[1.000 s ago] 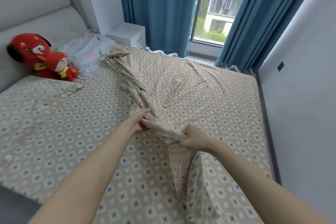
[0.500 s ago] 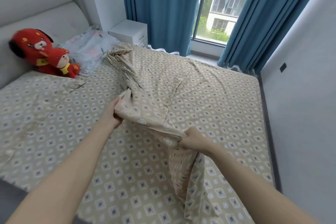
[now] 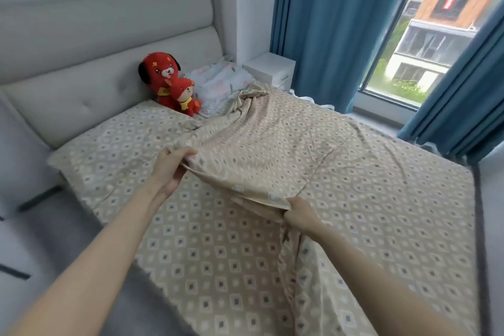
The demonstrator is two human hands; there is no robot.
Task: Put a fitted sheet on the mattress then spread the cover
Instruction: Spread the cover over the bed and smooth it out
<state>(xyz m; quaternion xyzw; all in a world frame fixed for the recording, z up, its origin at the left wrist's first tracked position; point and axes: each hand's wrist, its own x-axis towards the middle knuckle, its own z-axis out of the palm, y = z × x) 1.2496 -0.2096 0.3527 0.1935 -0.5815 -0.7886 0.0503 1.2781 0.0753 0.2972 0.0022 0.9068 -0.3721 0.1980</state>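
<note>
In the head view, the person is leaning over the bed and reaching both bare arms forward. The fitted sheet [image 3: 191, 240], tan with small squares, is lying flat over the mattress. The cover [image 3: 259, 144], in the same print, is lying loose and creased across the far and window side of the bed. The left hand [image 3: 170, 169] is gripping the cover's near edge, with its fingers curled over the fold. The right hand [image 3: 300, 214] is clutching a bunched part of the same edge, and the cloth between the two hands is hanging lifted off the sheet.

At the head end, two red plush toys [image 3: 163, 76] are leaning on the grey padded headboard [image 3: 95, 63]. A pale flowered pillow [image 3: 218, 84] is sitting just beside them, and the cover's far corner is touching it. A white nightstand [image 3: 272, 68] is standing past the pillow, beside blue curtains [image 3: 321, 22]. Through the window [image 3: 403, 68] a red banner [image 3: 450, 3] is showing on a building, its writing too small to read.
</note>
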